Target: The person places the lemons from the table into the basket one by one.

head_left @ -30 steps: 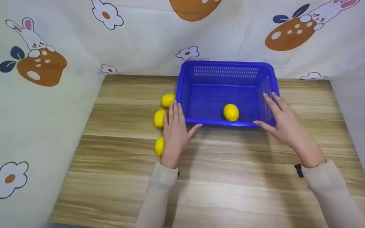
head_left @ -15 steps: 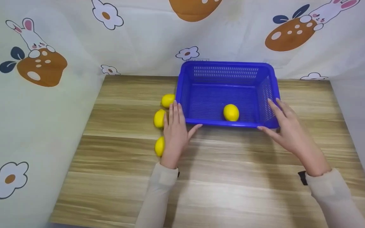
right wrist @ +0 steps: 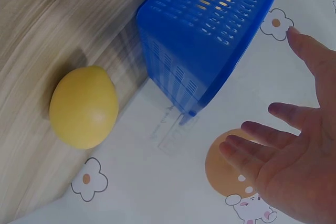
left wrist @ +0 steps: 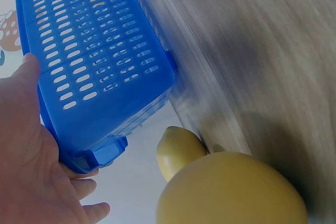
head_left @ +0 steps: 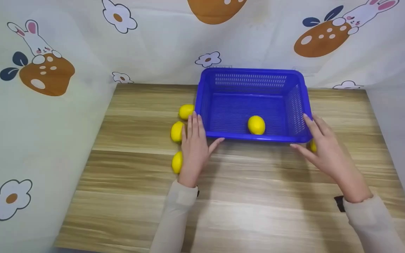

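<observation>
Left hand [head_left: 194,147]: touching basket [head_left: 237,136] at left, fingers straight, thumb apart
Right hand [head_left: 325,154]: beside basket, spread apart
Lemons [head_left: 256,125]: one inside, three at left, one at right

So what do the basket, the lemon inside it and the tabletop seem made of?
The blue basket looks like moulded plastic, slightly glossy: regular slots, smooth rim. The lemon inside it could be real or a plastic imitation; its even yellow surface has a soft sheen. The tabletop seems wood or wood-look laminate, satin: streaky grain, diffuse glare.
</observation>
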The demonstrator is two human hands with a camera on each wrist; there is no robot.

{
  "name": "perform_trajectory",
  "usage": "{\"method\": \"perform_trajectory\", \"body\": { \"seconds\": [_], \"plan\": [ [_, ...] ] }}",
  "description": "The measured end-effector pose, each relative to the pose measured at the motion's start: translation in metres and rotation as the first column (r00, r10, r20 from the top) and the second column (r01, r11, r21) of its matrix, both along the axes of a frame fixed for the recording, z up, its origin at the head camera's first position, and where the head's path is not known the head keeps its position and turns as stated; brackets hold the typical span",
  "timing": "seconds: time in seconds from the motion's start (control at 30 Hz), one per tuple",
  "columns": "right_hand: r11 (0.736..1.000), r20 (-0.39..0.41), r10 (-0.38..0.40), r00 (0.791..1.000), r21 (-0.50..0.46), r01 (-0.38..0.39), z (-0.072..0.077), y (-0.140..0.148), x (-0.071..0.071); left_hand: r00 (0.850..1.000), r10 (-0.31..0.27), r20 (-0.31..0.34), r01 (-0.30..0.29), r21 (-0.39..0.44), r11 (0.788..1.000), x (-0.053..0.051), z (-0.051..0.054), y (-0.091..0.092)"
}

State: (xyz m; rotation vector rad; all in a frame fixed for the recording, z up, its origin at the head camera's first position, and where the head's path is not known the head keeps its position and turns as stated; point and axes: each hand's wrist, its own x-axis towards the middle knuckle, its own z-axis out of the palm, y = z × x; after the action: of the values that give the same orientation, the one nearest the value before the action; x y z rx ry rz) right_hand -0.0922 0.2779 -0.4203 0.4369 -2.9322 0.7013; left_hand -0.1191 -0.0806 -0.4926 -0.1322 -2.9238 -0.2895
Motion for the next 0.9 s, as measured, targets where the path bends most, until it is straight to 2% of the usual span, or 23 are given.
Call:
{"method": "perform_trajectory", "body": {
  "seconds": [0.2, 0.7, 0.9],
  "plan": [
    [1.0, 0.036, -0.02, 0.999, 0.014, 0.02, -0.001, 0.004, 0.006, 1.0, 0.0, 0.01, 0.0, 0.007, 1.0, 0.0, 0.0, 0.0],
    [0.996, 0.065, -0.086, 0.994, 0.01, 0.086, -0.007, 0.014, 0.018, 0.999, -0.001, 0.032, 0.001, 0.003, 1.0, 0.001, 0.001, 0.0],
    [0.994, 0.062, -0.111, 0.992, 0.014, 0.11, -0.008, 0.021, 0.021, 1.0, -0.009, 0.008, 0.009, -0.004, 1.0, 0.001, 0.001, 0.0]
  ]
}}
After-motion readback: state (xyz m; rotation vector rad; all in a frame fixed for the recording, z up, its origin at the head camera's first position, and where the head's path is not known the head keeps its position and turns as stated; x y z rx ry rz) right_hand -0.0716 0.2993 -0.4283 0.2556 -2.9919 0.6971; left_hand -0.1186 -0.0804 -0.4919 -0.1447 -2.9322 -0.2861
